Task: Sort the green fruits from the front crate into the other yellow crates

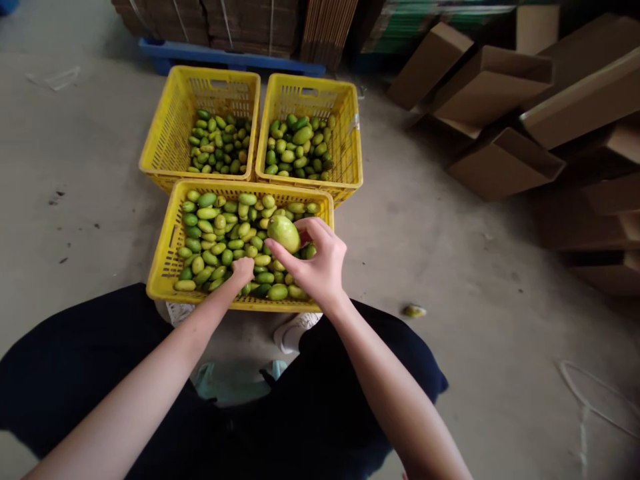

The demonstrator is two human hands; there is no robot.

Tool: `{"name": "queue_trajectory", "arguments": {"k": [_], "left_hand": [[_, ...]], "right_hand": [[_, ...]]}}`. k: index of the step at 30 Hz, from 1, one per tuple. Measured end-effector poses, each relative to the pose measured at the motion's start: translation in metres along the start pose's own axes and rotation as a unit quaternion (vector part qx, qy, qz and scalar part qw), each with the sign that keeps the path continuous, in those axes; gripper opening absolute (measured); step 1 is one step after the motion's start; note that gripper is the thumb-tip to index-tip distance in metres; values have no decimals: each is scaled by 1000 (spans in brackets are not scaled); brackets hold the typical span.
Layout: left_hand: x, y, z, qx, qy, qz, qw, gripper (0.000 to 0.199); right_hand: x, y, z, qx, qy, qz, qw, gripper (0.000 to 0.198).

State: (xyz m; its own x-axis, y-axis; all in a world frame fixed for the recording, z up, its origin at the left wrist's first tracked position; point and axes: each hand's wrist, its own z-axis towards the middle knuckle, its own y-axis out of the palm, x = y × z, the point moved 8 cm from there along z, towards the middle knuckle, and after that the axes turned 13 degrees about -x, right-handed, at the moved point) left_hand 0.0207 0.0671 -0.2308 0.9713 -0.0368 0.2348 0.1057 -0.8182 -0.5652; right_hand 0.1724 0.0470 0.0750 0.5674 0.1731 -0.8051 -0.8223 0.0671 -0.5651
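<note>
My right hand [323, 263] is raised over the near yellow crate [159, 263], with thumb and fingers around a yellow-green oval fruit [283, 233] that looks like a lemon. Lower down and to the left, my left hand [243, 269] reaches in among the fruit of the same crate. Its fingers are curled and point down, so what they hold, if anything, is hidden. Many small green and yellow-green oval fruits [205, 213] lie loose in this crate, in front of my knees.
Behind stand two more yellow crates, left [150, 143] and right [357, 143], partly filled with similar fruit. A blue pallet [235, 60] bears bundled cardboard. Open cardboard boxes [505, 163] are heaped at the right. One fruit [414, 311] and a white strap [583, 400] lie on the floor.
</note>
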Motion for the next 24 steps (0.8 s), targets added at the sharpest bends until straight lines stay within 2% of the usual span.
{"name": "queue_trajectory", "arguments": {"k": [3,8,11,13,16,18,21,24], "left_hand": [[-6,-3,-11,15,-19,25,999,30],[-9,-23,-40,66,0,33,997,25],[-10,-46,-62,111,17,26,993,32],[-7,-74,-79,176,42,-2,983,37],[4,-129,-115,310,130,-114,935,39],[11,-163,-139,353,181,-200,896,41],[18,-198,-176,357,245,-333,838,43],[26,-208,-207,284,335,-471,765,42]], "right_hand": [[-4,-5,0,7,-8,5,1000,32],[-12,-10,-2,7,-27,15,1000,32],[-13,-12,0,-1,-18,25,1000,34],[-11,-12,3,-16,-2,45,999,36],[-3,-7,10,-55,30,93,994,40],[6,0,13,-87,57,124,987,46],[20,12,12,-129,101,177,971,54],[24,22,8,-141,117,257,949,51]]}}
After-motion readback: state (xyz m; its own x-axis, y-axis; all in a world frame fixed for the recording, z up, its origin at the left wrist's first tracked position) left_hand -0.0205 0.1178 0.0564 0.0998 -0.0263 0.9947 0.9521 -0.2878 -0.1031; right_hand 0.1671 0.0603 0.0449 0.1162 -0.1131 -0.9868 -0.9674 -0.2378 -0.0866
